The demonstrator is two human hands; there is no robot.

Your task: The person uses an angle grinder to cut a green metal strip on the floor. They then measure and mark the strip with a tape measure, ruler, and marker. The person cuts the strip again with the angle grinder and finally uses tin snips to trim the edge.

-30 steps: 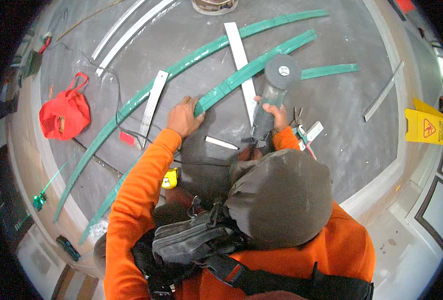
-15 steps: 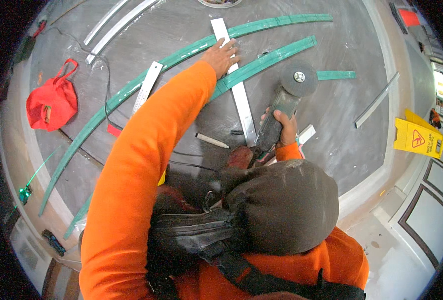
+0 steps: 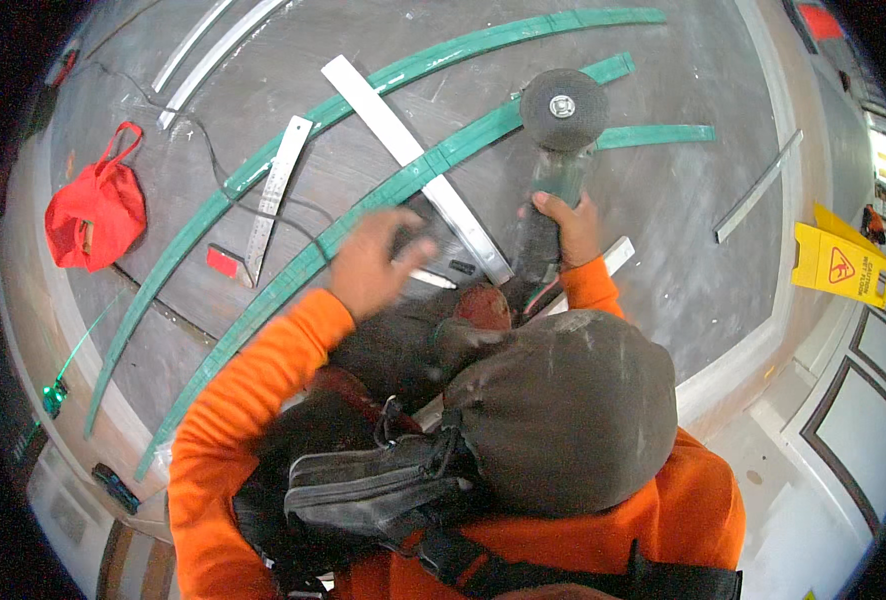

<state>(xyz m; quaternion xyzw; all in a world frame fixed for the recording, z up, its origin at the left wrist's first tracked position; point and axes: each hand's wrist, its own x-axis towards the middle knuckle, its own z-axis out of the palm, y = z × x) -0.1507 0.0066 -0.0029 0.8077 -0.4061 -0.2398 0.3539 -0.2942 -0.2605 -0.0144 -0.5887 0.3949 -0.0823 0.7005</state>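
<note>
The grinder (image 3: 555, 180) is in the right hand (image 3: 577, 228), near the middle of the scene and a little to the right. This hand is closed around the body of the grinder, with the thumb on its upper side. The round disc (image 3: 591, 120) is at the far end of the tool, its face with the metal nut turned up. It covers part of the near strip (image 3: 293, 280) from view, close to the right end of it; whether they touch, I cannot tell.

The left hand (image 3: 371, 265) is open, with the fingers apart, and it is blurred. It seems to hold nothing. It is just beside the near strip, but I cannot tell if it touches. The marker (image 3: 437, 281) lies to the right of this hand, and the black cap (image 3: 461, 267) is close to it.

The white bar (image 3: 383, 121) passes under the near strip and crosses the far strip (image 3: 191, 241), which is also green and curved. A short green strip (image 3: 663, 135) lies to the right of the disc. On the left are the square (image 3: 275, 195) with its red handle (image 3: 225, 262), the cable (image 3: 211, 160) and, farther left, the red bag (image 3: 113, 215). The yellow sign (image 3: 828, 262) stands at the right.
</note>
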